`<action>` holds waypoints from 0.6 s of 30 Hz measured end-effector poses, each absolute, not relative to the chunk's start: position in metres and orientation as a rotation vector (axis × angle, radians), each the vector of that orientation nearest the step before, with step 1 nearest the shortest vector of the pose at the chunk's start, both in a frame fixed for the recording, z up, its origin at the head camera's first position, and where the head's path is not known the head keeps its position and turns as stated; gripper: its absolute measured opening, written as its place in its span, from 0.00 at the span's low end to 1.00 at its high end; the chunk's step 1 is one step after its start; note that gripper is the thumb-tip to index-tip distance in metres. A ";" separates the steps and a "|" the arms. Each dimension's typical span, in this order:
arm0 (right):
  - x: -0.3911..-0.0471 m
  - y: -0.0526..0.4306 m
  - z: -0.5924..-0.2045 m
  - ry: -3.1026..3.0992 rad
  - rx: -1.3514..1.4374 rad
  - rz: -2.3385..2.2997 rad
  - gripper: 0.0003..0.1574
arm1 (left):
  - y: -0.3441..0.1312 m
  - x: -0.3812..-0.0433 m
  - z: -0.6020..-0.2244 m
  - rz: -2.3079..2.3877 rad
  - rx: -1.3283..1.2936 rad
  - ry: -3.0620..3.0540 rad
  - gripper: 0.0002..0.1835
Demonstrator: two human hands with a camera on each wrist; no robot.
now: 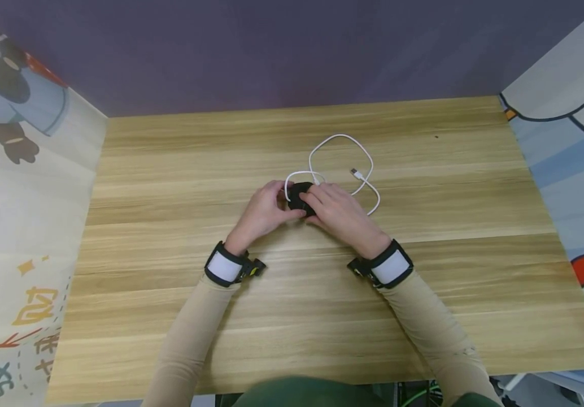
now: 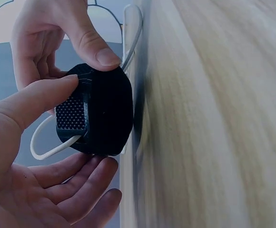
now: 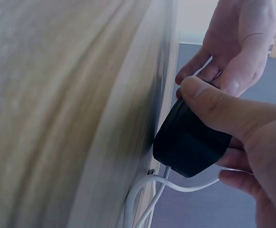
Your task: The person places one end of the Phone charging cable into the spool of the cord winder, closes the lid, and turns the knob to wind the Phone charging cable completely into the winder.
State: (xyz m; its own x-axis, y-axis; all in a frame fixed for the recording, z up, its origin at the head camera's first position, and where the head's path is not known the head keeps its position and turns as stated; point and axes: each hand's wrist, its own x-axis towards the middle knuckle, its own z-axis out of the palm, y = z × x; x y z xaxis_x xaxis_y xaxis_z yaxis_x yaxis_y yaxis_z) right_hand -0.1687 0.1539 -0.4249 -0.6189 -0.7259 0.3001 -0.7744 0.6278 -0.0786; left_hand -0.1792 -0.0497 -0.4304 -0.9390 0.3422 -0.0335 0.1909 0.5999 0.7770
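A small black case (image 1: 297,195) with faceted sides sits between both hands, low over the table. In the left wrist view, one face of the case (image 2: 112,107) has a mesh panel, and a white cable (image 2: 50,154) loops out beside it. My left hand (image 1: 263,212) holds the case with the thumb at the mesh edge and the fingers around the far side. From the right, my right hand (image 1: 340,213) grips it between thumb and fingers. More white cable (image 3: 164,183) comes out of the case's end in the right wrist view.
Beyond the hands, the white cable curves over the wood-grain table (image 1: 195,158), with its USB plug (image 1: 355,173) lying right of the case. A purple-grey panel (image 1: 292,56) stands along the back edge, and printed walls rise at both sides.
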 end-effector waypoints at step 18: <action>-0.169 0.154 -0.425 -2.633 1.287 0.293 0.22 | -0.048 -0.180 -0.436 1.153 0.525 2.686 0.36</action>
State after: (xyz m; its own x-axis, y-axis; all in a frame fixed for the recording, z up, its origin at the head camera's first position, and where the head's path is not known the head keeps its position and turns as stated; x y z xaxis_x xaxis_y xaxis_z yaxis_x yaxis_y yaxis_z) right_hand -0.1689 0.1536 -0.4253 -0.6028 -0.7542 0.2603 -0.7930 0.6024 -0.0908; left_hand -0.1802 -0.0483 -0.4360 -0.9232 0.3840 -0.0184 0.2511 0.6385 0.7275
